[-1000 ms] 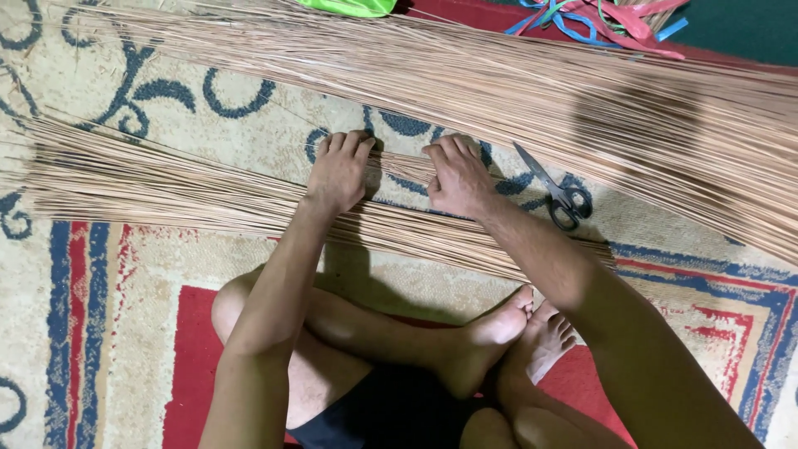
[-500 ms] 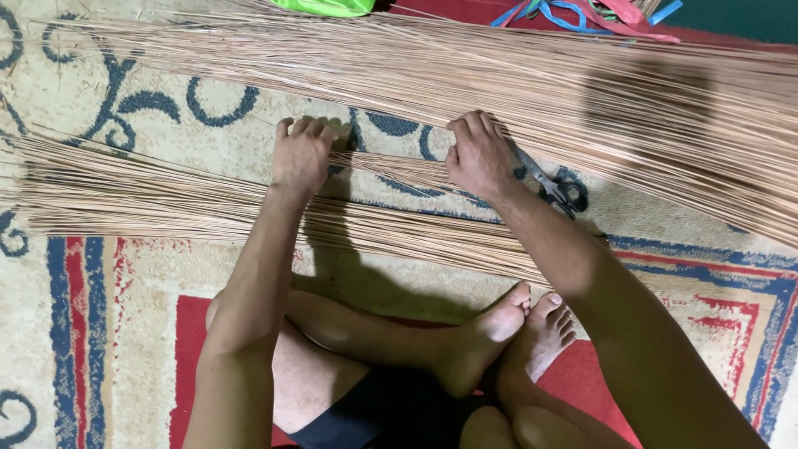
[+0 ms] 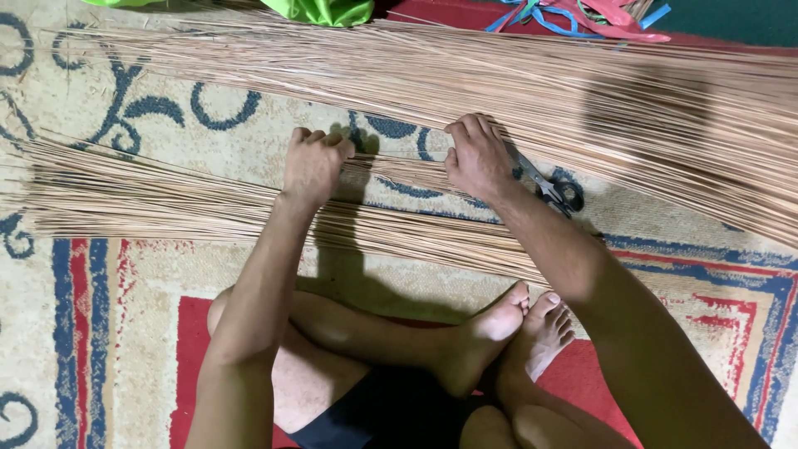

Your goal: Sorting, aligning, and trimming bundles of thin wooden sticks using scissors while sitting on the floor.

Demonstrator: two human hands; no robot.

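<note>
Both hands have slid up: left hand [image 3: 312,166] curls, right hand [image 3: 478,158] pinches thin sticks [image 3: 399,170] (scissors [image 3: 553,189] now uncovered) mid-frame.

Your left hand [image 3: 314,165] and right hand [image 3: 478,158] grip a small sheaf of thin sticks [image 3: 399,170] between 2 long bundles on the rug [image 3: 125,283]. Scissors [image 3: 553,189] lie just beside your right wrist.

Scissors [image 3: 555,189] lie between near [image 3: 166,208] and far stick bundles [image 3: 499,75].
</note>
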